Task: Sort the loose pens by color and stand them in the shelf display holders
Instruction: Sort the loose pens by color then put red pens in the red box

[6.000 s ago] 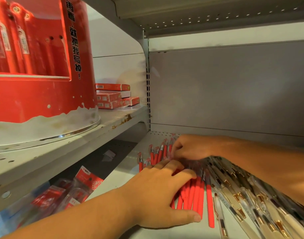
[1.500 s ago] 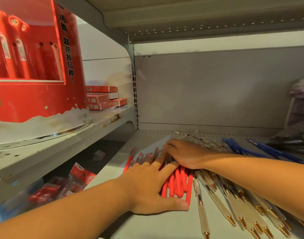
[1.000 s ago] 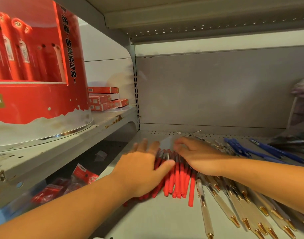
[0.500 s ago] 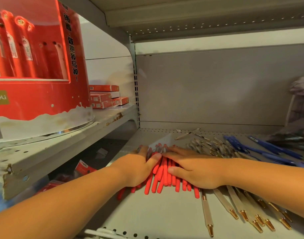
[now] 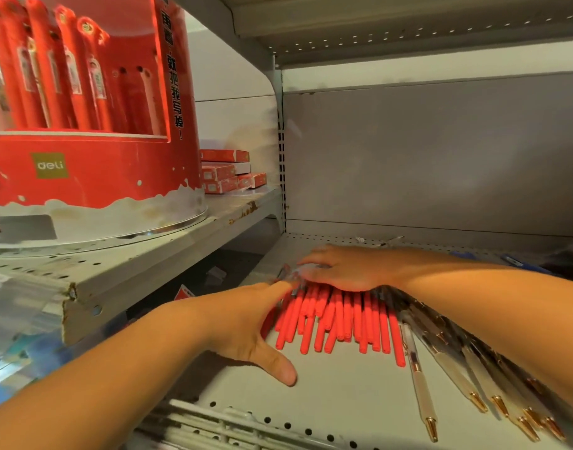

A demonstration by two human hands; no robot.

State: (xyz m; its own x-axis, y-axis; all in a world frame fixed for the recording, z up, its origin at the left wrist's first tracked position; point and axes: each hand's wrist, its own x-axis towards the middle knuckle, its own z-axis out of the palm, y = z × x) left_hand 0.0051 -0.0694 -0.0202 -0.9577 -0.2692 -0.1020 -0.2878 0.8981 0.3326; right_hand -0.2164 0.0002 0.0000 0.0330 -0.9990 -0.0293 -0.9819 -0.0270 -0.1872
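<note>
Several loose red pens [image 5: 340,316] lie side by side in a flat pile on the grey shelf [image 5: 327,394]. My right hand [image 5: 340,267] lies flat on the far ends of the red pens, fingers straight. My left hand [image 5: 246,323] rests against the pile's left side, fingers extended along the pens and thumb spread on the shelf. To the right lie several cream pens with gold tips [image 5: 447,368], partly under my right forearm. A round red display holder [image 5: 83,102] with red pens standing in it sits on the upper left shelf.
Red pen boxes [image 5: 226,173] are stacked behind the display holder. Blue pens [image 5: 509,259] lie at the far right behind my right arm. Red packets [image 5: 184,292] sit on the lower level at the left. The grey back panel [image 5: 441,157] closes the shelf.
Both hands have kept pushing the red pens together. My right hand slid back to the pens' far ends, my left hand moved to the pile's left side, and the red barrels now lie uncovered.
</note>
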